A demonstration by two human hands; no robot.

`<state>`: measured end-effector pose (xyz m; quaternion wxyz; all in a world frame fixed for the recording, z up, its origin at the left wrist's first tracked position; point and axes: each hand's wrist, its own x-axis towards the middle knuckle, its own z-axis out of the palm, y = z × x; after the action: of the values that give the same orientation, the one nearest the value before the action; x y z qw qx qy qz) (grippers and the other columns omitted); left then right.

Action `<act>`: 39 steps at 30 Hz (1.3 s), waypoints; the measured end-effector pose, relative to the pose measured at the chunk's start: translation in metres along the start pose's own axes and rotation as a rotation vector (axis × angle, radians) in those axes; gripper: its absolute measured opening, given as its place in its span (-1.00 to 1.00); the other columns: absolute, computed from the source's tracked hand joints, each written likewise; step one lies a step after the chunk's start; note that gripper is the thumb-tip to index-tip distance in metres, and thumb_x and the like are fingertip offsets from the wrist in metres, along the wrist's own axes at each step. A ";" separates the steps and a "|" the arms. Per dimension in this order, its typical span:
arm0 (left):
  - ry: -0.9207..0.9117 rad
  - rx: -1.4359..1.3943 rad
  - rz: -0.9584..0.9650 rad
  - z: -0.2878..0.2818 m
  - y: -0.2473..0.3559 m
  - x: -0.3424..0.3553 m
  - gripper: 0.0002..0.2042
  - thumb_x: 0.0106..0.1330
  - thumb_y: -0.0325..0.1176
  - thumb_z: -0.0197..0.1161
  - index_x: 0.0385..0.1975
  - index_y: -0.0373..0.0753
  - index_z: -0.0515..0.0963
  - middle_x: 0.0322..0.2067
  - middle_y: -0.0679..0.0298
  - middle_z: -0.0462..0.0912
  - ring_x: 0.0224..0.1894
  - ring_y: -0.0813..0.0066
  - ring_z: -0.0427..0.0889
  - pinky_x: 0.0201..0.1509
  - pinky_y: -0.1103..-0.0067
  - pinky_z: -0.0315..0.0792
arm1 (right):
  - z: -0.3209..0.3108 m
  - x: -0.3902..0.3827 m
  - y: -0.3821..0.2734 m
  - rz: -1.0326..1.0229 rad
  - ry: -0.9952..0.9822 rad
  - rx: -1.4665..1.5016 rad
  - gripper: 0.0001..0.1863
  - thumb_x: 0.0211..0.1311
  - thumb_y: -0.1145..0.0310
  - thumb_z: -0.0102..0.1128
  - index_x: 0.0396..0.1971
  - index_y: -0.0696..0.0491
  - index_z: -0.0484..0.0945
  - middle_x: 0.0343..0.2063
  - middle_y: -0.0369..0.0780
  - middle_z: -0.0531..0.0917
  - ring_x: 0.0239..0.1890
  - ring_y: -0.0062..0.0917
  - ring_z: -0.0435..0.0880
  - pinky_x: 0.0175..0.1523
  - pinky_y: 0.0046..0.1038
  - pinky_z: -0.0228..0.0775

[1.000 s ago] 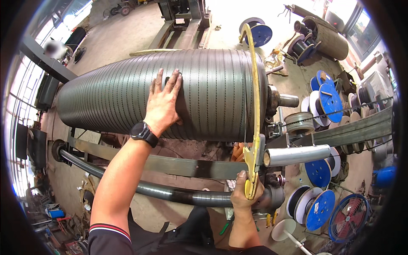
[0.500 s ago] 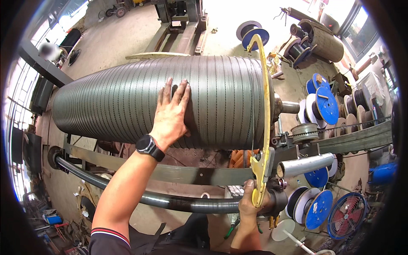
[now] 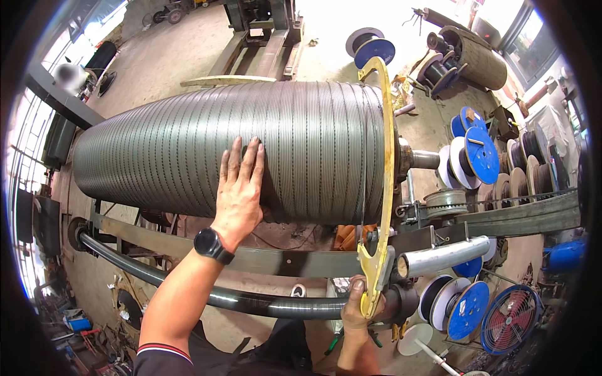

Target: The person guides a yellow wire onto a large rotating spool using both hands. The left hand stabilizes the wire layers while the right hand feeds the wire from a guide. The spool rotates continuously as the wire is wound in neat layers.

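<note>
A large grey drum (image 3: 157,150) with closely ribbed, banded surface lies across the view. My left hand (image 3: 241,188) rests on its front, fingers extended and slightly apart, with a dark watch on the wrist. Near the drum's right end, my right hand (image 3: 354,304) grips the handle of a yellow hacksaw (image 3: 387,144). The saw stands lengthwise away from me over the drum, its thin blade running along the left side of the frame, close to the drum's surface. Below the drum a dark curved roller (image 3: 263,304) runs behind my forearms.
A silver tube (image 3: 442,257) and metal beam (image 3: 514,213) sit right of the saw. Blue-flanged spools (image 3: 480,153) crowd the right, with a red fan (image 3: 509,319). Forklift forks (image 3: 263,59) lie beyond the drum. A grey post (image 3: 63,97) rises at the left.
My left hand has slid down and slightly left on the drum's front. The hacksaw and my right hand have shifted a little in view, the saw's far end now lower in the picture.
</note>
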<state>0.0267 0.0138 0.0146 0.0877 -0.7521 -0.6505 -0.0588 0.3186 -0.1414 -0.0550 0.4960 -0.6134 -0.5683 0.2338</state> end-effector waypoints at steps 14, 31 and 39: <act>-0.010 -0.024 -0.004 0.004 0.006 0.001 -0.09 0.05 -0.67 0.18 0.57 -0.42 0.09 0.63 0.03 -0.01 0.69 -0.07 -0.19 0.73 0.08 -0.23 | 0.005 0.000 0.006 0.013 -0.009 0.120 -0.81 0.41 0.40 0.14 -0.33 0.20 0.63 -0.46 -0.12 0.71 -0.41 -0.34 0.73 -0.23 -0.34 0.59; 0.029 -0.055 0.026 0.018 0.009 -0.017 -0.13 0.11 -0.62 0.17 0.55 -0.49 0.09 0.62 -0.06 0.00 0.69 -0.06 -0.13 0.73 0.09 -0.23 | -0.006 -0.016 0.021 -0.009 -0.033 0.130 -0.82 0.31 0.46 0.21 -0.30 0.30 0.65 -0.47 -0.06 0.71 -0.42 -0.25 0.76 -0.20 -0.25 0.64; 0.066 -0.070 0.062 0.022 0.002 -0.017 -0.01 -0.01 -0.68 0.26 0.57 -0.46 0.02 0.60 -0.08 0.00 0.66 -0.15 -0.07 0.71 0.05 -0.16 | 0.004 -0.018 0.025 0.009 -0.016 0.104 -0.88 0.28 0.49 0.24 -0.27 0.22 0.63 -0.44 -0.09 0.74 -0.44 -0.29 0.76 -0.25 -0.28 0.62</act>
<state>0.0258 0.0017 -0.0101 0.0847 -0.7722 -0.6212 -0.1034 0.3225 -0.1536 -0.0835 0.5216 -0.5874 -0.5567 0.2703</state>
